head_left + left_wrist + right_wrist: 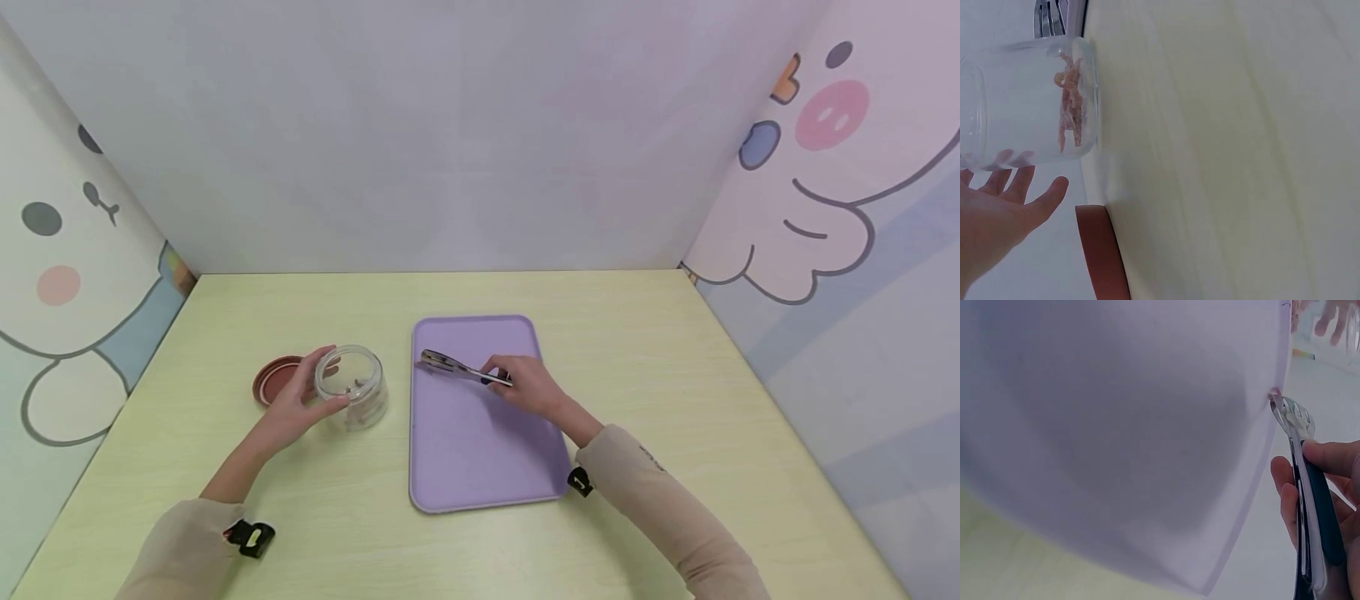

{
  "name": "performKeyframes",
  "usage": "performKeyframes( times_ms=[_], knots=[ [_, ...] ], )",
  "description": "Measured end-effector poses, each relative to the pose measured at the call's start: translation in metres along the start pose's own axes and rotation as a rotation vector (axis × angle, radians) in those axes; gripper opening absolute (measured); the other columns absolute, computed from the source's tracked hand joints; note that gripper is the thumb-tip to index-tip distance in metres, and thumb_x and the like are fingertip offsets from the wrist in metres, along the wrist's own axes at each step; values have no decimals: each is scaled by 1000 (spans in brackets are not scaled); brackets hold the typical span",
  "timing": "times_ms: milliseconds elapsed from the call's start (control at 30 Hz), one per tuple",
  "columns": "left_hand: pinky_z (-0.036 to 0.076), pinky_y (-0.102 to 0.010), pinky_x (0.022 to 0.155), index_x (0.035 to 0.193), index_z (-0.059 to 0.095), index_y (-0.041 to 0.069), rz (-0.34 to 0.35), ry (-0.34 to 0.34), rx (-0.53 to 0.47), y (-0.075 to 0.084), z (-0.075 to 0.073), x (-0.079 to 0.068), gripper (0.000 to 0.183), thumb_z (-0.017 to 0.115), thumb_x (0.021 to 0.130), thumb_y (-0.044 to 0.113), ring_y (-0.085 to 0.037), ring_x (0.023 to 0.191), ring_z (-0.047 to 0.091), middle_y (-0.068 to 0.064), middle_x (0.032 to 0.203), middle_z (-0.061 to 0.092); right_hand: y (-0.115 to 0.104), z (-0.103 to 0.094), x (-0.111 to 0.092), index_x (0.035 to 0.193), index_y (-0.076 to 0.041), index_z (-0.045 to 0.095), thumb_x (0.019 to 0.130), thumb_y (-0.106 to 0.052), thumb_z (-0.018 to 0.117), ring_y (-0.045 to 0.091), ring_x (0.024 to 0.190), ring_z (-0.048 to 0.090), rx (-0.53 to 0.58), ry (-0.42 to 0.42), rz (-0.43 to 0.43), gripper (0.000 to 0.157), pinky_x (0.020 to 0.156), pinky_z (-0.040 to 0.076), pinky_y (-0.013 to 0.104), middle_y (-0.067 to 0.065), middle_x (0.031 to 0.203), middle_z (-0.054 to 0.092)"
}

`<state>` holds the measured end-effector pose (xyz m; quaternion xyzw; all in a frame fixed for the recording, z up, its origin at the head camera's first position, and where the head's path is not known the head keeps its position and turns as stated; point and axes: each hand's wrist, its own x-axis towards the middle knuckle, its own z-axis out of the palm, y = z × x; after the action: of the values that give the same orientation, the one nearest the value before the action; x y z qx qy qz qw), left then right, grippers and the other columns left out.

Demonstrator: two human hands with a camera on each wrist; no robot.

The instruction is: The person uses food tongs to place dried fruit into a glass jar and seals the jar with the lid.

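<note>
A clear glass jar (371, 407) stands left of the purple tray (487, 458), and my left hand (291, 410) holds it around the upper side, thumb on the near side. Reddish-brown shreds (1072, 106) lie at the jar's bottom in the left wrist view. My right hand (527, 385) grips metal serving tongs (453, 365) with dark handle parts. Their slotted head reaches to the tray's left edge. At the tips, the right wrist view shows a small reddish piece (1275, 392).
Behind the left hand, a round reddish-brown lid (272, 383) lies on the pale wooden table (622, 333). A grey wall (450, 167) closes the back, and cartoon-printed panels stand on both sides.
</note>
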<state>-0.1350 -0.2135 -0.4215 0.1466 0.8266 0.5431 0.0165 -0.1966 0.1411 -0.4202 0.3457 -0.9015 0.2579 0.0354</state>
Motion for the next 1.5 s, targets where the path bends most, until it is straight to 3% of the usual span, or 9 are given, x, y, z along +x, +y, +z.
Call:
performKeyframes(
  times_ms=[200,367,467,700,867,1067,1267,1500],
  knots=[
    [28,-46,97,138,18,10,6,-1,-11,0,0,1,74,65,81,12,-33,122,29,-20,132,32,1,-5,-3,91,-11,65,76,-5,65,5,56,48,26,6,41,17,50,40,20,-6,66,57],
    [28,-43,97,138,18,10,4,-3,-5,0,0,1,74,65,81,12,-32,122,30,-19,133,32,0,-17,-4,92,-11,65,77,-5,66,5,55,49,77,63,52,16,49,42,22,-6,66,57],
    [26,-49,96,138,17,9,9,-4,-13,-1,0,1,74,64,81,12,-33,122,29,-20,133,31,-3,-26,-3,92,-10,65,77,-4,66,5,54,48,120,118,11,16,48,42,23,-6,66,57],
    [26,-50,96,138,17,10,1,0,-9,-1,0,1,74,65,81,12,-33,122,29,-19,133,31,-30,-38,7,94,-12,64,78,-4,65,4,46,37,204,184,-136,18,40,31,21,-9,60,50],
    [25,-52,96,138,17,9,-8,-2,-9,0,0,0,74,64,81,12,-34,123,28,-20,133,30,-54,-35,15,94,-10,64,78,-2,64,2,48,37,245,166,-214,18,41,32,18,-9,63,52],
    [24,-52,96,138,18,9,-3,-1,-32,2,1,0,73,64,81,8,-36,122,28,-21,133,30,-68,-24,22,94,-9,64,77,-2,65,3,50,40,264,125,-224,18,43,32,17,-8,64,53],
    [25,-52,95,138,17,8,11,-5,-42,4,1,-1,75,64,80,6,-37,122,27,-22,133,29,-70,-17,22,96,-9,63,78,-5,65,7,51,41,230,87,-222,19,45,31,17,-6,65,52],
    [26,-50,95,138,18,8,10,-3,-20,3,1,0,74,64,81,7,-35,122,29,-20,133,30,-62,-25,16,97,-9,63,77,-6,67,6,51,39,203,162,-190,21,43,32,19,-6,68,53]
  ],
)
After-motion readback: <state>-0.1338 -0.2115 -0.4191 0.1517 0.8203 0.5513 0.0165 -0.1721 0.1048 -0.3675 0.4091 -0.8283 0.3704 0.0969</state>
